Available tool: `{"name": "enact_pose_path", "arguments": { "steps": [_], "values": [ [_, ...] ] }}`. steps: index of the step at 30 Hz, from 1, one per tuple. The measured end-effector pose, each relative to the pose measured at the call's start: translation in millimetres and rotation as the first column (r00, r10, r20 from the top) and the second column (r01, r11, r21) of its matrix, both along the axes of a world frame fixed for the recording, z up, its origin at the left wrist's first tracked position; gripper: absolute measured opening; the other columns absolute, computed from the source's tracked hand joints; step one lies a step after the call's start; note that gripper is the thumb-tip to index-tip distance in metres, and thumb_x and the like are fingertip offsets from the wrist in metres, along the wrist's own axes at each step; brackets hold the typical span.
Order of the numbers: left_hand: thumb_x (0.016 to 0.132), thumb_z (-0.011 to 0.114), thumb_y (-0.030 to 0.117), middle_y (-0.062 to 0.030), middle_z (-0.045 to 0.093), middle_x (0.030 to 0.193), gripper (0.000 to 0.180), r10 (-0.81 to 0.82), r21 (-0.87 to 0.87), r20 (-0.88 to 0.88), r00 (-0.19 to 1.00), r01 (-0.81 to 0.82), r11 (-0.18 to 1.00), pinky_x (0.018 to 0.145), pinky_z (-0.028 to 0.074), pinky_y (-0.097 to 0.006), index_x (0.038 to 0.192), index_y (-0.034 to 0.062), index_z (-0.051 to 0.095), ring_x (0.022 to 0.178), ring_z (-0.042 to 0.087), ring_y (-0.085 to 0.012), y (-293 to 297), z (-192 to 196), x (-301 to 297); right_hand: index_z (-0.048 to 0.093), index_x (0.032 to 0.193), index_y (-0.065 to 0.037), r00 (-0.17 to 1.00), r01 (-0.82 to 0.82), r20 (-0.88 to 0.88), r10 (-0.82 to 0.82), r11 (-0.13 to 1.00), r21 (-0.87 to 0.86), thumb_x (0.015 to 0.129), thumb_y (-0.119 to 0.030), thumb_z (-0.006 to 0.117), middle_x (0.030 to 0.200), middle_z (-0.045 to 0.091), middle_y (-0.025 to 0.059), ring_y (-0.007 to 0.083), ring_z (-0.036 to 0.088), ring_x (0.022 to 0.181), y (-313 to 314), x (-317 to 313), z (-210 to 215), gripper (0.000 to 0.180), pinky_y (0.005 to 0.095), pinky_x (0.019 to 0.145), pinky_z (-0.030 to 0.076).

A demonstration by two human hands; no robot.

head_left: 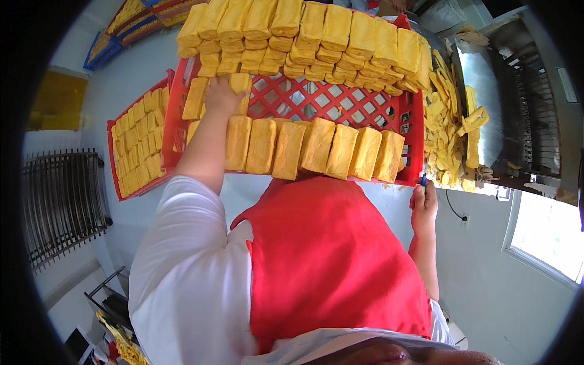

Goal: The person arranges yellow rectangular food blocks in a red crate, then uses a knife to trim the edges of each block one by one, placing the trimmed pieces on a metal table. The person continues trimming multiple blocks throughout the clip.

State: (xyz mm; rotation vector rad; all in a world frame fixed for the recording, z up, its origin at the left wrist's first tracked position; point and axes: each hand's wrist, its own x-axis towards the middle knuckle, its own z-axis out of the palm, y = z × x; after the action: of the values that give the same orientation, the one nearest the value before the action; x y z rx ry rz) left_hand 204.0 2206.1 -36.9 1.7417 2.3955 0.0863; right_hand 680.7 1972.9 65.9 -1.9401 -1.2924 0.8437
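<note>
A red plastic crate (340,100) with a lattice floor stands in front of me, with yellow block-shaped pieces stacked along its far side (316,36) and a single row along its near side (316,149). My left hand (220,94) reaches into the crate's left part and grips a yellow block (240,82) there. My right hand (424,204) is closed on a small dark object at the crate's near right corner, below its rim; what the object is cannot be made out. I wear a red apron over white sleeves.
A second red crate (125,185) with small yellow blocks lies to the left. A steel table (480,79) on the right carries a heap of thin yellow strips (447,121). More crates stand at the far left. A dark metal rack (61,201) sits low left.
</note>
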Motion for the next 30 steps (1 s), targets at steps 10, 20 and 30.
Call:
{"name": "enact_pose_path", "arguments": {
  "steps": [10, 20, 30],
  "values": [
    [0.08, 0.077, 0.025, -0.0235, 0.051, 0.123, 0.071, -0.372, 0.298, 0.317, 0.873, 0.28, 0.912, 0.104, 0.038, -0.042, 0.138, 0.0025, 0.043, 0.121, 0.044, -0.0396, -135.9, 9.2, 12.2, 0.055, 0.114, -0.002, 0.973, -0.098, -0.209, 0.099, 0.995, 0.016, 0.1, -0.021, 0.051, 0.072, 0.051, 0.0012, 0.0088, 0.049, 0.062, 25.3, -20.1, -11.2, 0.024, 0.0253, 0.057, 0.041],
    [0.088, 0.057, 0.011, -0.0179, 0.045, 0.141, 0.068, 0.149, -0.056, 0.903, 0.403, -0.232, 0.971, 0.104, 0.041, -0.036, 0.15, 0.0088, 0.028, 0.124, 0.049, -0.0262, -129.9, 36.3, -13.9, 0.053, 0.117, -0.004, 0.872, -0.305, -0.376, 0.312, 0.949, 0.081, 0.104, -0.023, 0.043, 0.075, 0.048, -0.001, 0.0077, 0.047, 0.066, 57.1, -6.0, -2.9, 0.025, 0.0223, 0.06, 0.041],
    [0.079, 0.081, 0.028, -0.0072, 0.058, 0.12, 0.066, -0.476, 0.468, 0.875, 0.085, 0.098, 0.878, 0.095, 0.045, -0.032, 0.132, 0.0034, 0.049, 0.111, 0.055, -0.0177, -112.6, 107.0, 204.0, 0.055, 0.109, -0.004, 0.723, -0.428, -0.507, 0.469, 0.88, 0.204, 0.105, -0.036, 0.039, 0.066, 0.045, -0.0003, 0.0088, 0.043, 0.057, 38.8, 100.4, 11.1, 0.036, 0.0234, 0.055, 0.036]
  ]
}}
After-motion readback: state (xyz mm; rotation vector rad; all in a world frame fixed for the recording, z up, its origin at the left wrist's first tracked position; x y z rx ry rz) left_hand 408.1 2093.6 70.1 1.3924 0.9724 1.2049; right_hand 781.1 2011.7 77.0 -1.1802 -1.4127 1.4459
